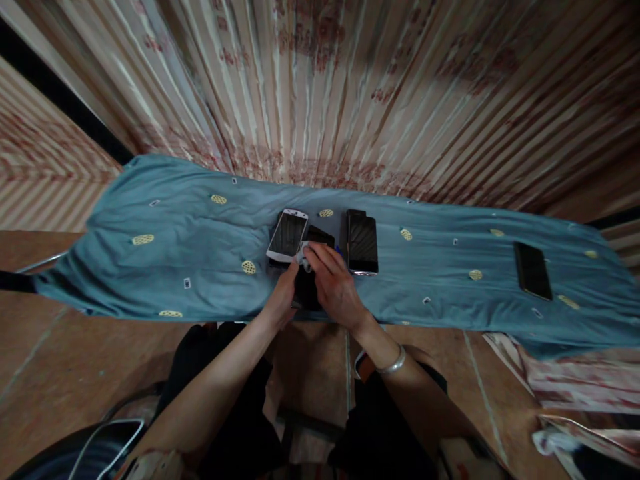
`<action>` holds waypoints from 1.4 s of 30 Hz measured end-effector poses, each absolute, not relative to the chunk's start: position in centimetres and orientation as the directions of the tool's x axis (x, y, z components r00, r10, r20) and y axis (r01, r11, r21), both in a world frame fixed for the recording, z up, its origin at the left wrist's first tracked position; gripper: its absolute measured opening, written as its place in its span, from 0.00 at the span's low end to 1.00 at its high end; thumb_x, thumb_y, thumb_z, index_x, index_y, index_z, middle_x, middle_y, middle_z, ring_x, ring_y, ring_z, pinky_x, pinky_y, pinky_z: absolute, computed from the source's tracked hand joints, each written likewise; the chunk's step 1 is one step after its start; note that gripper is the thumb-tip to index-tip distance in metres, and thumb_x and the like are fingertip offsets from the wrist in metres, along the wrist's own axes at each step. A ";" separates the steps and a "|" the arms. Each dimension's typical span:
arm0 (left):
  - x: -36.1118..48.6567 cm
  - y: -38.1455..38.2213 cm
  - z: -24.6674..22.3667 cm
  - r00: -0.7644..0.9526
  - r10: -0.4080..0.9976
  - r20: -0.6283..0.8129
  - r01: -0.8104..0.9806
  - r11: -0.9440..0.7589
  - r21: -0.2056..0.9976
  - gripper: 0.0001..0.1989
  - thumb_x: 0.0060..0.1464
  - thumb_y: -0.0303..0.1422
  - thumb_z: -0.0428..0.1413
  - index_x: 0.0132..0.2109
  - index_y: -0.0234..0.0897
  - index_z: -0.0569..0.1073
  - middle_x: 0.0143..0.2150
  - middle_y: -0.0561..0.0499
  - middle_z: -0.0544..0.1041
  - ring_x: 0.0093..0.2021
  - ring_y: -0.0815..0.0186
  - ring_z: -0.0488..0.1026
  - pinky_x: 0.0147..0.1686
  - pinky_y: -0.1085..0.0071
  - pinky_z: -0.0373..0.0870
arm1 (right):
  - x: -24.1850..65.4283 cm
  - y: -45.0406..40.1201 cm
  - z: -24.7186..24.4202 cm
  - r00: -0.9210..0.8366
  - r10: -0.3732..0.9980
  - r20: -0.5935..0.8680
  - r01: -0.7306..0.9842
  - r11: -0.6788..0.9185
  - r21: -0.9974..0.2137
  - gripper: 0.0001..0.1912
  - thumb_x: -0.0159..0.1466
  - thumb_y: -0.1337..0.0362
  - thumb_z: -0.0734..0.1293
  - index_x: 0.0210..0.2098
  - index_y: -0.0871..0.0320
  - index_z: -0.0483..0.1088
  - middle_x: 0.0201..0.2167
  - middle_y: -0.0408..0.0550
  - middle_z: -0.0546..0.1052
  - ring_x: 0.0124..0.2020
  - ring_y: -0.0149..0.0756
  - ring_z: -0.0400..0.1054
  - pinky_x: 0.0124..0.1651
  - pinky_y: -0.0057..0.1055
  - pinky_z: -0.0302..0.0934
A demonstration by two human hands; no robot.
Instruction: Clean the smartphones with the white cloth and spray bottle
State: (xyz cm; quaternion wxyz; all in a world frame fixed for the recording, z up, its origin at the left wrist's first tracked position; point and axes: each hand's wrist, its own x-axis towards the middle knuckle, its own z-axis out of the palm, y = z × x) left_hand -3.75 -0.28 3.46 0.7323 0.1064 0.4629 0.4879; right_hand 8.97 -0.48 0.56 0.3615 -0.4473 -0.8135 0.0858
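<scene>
Head view: I have the right hand [337, 283] pinching one pale wad [303, 256] above one dark slab [306, 291] on the bench [440, 260]; the left hand's [281, 295] grip I cannot tell. Knuckles partly block one dark phone [321, 235]; around lie one white phone [289, 235], two overlapping black phones [363, 247], one lone phone [533, 270] far right.

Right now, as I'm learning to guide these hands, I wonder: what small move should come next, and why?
I'd probably ease the left hand slightly right: its thumb is very near the lower corner of the white phone, and a slip could nudge it. The pale item at the fingertips of the right hand lies on that side, so little seems lost.
</scene>
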 end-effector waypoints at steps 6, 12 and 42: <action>-3.4 -0.4 4.1 0.158 0.797 -0.583 -0.616 0.542 0.573 0.20 0.69 0.35 0.49 0.61 0.36 0.76 0.48 0.45 0.85 0.58 0.56 0.78 0.60 0.62 0.72 | 10.1 0.9 -0.3 -0.246 0.808 0.536 0.711 0.526 -0.467 0.31 0.67 0.76 0.53 0.69 0.62 0.62 0.67 0.60 0.68 0.70 0.44 0.57 0.72 0.52 0.57; -3.9 0.0 4.6 0.203 0.758 -0.619 -0.631 0.585 0.509 0.23 0.71 0.38 0.45 0.64 0.35 0.73 0.48 0.44 0.85 0.53 0.56 0.80 0.57 0.59 0.75 | 10.5 1.0 -0.7 -0.204 0.825 0.528 0.736 0.485 -0.472 0.30 0.68 0.75 0.53 0.67 0.63 0.64 0.64 0.62 0.70 0.68 0.47 0.61 0.69 0.55 0.60; -3.9 1.3 4.0 0.120 0.791 -0.599 -0.704 0.493 0.511 0.19 0.67 0.42 0.52 0.36 0.33 0.79 0.28 0.49 0.80 0.33 0.65 0.80 0.37 0.73 0.76 | 8.5 -3.2 1.0 -0.377 0.798 0.470 0.709 0.575 -0.407 0.26 0.69 0.76 0.54 0.63 0.65 0.69 0.60 0.61 0.74 0.61 0.46 0.66 0.65 0.49 0.63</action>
